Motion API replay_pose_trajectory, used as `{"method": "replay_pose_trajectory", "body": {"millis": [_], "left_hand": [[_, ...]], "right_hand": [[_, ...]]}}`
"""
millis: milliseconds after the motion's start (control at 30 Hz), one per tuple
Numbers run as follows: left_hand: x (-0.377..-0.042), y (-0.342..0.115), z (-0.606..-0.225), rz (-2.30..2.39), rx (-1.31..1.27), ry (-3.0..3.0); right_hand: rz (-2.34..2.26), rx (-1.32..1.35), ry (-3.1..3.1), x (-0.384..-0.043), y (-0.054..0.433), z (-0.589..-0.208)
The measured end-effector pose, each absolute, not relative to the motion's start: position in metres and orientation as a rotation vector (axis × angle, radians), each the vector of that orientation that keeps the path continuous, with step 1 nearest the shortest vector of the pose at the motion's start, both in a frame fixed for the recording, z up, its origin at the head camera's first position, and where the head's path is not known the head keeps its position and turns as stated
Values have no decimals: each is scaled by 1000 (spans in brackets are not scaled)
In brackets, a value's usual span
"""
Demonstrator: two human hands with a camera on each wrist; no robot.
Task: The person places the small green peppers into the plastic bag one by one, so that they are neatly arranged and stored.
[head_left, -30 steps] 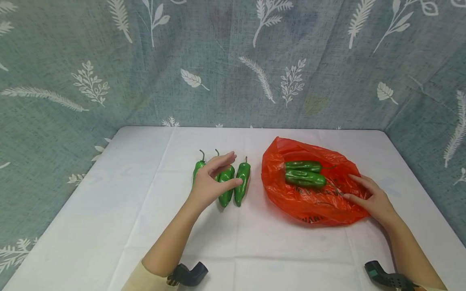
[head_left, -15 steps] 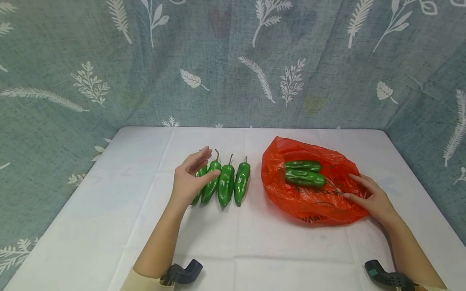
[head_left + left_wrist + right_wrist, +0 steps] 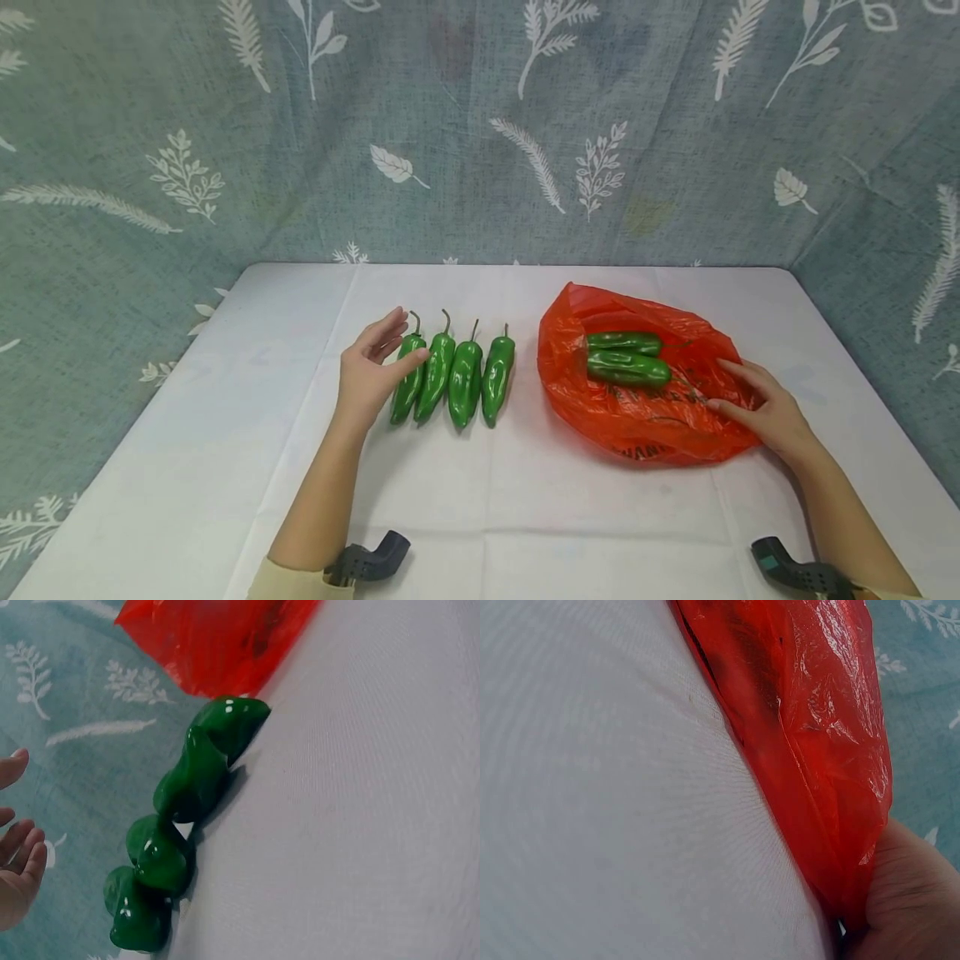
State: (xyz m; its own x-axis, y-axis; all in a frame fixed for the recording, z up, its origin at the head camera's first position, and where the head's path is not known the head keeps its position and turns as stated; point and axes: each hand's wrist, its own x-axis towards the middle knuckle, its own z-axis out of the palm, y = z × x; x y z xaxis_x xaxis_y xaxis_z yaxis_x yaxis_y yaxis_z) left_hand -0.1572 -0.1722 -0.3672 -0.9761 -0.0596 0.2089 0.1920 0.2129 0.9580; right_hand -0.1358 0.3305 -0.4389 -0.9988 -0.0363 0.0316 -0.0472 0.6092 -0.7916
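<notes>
Several glossy green chili peppers (image 3: pixel 465 385) lie side by side on the white tabletop, stems pointing away. My left hand (image 3: pixel 372 362) is beside the leftmost pepper (image 3: pixel 407 379), thumb and fingers spread apart and holding nothing. In the left wrist view, the fingers of that hand (image 3: pixel 19 855) show at the left edge, apart from the peppers. To the right sits a red plastic bag (image 3: pixel 600 425) with two more green peppers (image 3: pixel 628 367) at its opening. My right hand (image 3: pixel 772 417) rests on the bag's right side, thumb and fingers apart on the plastic.
A white cloth (image 3: pixel 570 533) with fold lines covers the table. Behind and at both sides hangs a grey-green curtain (image 3: pixel 450 217) with white leaf prints. A dark wrist camera (image 3: pixel 375 558) is strapped on each forearm.
My left hand has moved left across the row of peppers, uncovering them to view. The right hand and the bag have stayed in place.
</notes>
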Motion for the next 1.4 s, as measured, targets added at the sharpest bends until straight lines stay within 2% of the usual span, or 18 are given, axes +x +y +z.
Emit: {"method": "replay_pose_trajectory", "body": {"millis": [833,1400], "left_hand": [[-173,-186,-402,-1842,168,-2452],[-180,-190,-427,-1789,152,-2545]], "right_hand": [[1361,81,-2814,-135,330,-439],[1370,120,-2786,-135,330,-439]]}}
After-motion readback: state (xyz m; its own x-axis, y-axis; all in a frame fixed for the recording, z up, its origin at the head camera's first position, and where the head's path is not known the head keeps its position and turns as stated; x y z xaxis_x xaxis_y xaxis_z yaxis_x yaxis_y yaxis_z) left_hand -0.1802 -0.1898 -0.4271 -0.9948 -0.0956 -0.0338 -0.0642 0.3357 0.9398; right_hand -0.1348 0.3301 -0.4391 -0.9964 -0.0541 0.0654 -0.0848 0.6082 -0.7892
